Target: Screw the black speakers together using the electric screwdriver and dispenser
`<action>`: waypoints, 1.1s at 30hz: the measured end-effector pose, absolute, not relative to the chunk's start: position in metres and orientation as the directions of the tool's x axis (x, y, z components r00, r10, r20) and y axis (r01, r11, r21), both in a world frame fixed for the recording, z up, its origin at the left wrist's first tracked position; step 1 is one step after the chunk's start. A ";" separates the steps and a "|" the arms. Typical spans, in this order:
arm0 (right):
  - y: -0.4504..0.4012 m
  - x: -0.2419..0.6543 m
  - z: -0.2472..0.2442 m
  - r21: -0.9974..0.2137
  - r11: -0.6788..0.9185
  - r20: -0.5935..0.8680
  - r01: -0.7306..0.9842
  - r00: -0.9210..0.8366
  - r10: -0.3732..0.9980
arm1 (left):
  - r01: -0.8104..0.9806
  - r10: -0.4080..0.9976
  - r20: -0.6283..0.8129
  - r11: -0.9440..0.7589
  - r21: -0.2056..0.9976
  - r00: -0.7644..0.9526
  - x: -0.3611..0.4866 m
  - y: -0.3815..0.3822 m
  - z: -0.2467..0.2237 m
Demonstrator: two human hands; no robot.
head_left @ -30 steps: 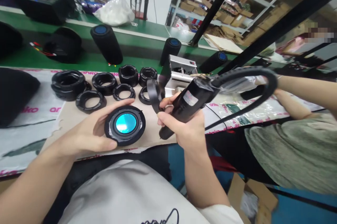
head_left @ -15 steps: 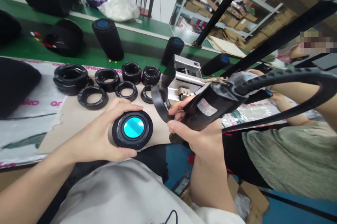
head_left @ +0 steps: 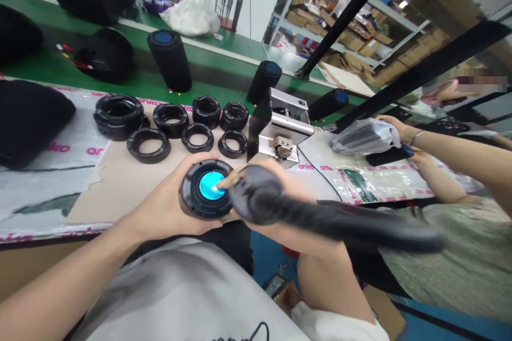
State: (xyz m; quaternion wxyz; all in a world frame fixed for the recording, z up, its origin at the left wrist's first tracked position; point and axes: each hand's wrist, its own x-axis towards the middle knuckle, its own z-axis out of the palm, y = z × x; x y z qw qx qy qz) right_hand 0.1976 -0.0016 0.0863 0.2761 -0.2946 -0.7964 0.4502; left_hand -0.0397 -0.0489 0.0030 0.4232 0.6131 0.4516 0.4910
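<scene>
Left hand (head_left: 166, 203) curls fingers round black cylinder (head_left: 193, 187) (blue disc (head_left: 210, 186) showing)

The cylindrical speaker (head_left: 200, 206) sits at eight o'clock from the middle of the view, gripped in the left hand (head_left: 170, 205), its round end facing up towards the camera. That end is black, with stepped rings around a glossy bright-blue disc. At three o'clock from it is the corded electric screwdriver (head_left: 256, 194), black and slightly blurred, gripped in the right hand (head_left: 295, 183). Its cable end faces the camera, hiding the working tip; the thick cable runs just past three o'clock, and a tan tie at ten o'clock overlaps the disc.
</scene>
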 end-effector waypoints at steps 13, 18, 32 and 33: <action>-0.012 0.185 0.060 -0.955 0.231 0.096 0.189 -0.539 0.837 | 0.188 0.948 0.301 -0.316 0.930 0.107 -0.039 -0.047 0.007; -0.009 0.192 0.063 -0.971 0.109 -0.034 0.214 -0.571 0.820 | 0.140 0.938 0.321 -0.338 0.931 0.133 -0.041 -0.047 0.006; 0.010 0.190 0.084 -0.869 0.254 -0.052 0.424 -0.589 0.807 | 0.058 0.957 0.265 -0.273 0.960 0.117 -0.044 -0.048 -0.004; 0.011 0.190 0.084 -0.866 0.249 -0.063 0.434 -0.588 0.806 | 0.077 0.957 0.268 -0.277 0.958 0.109 -0.044 -0.048 -0.005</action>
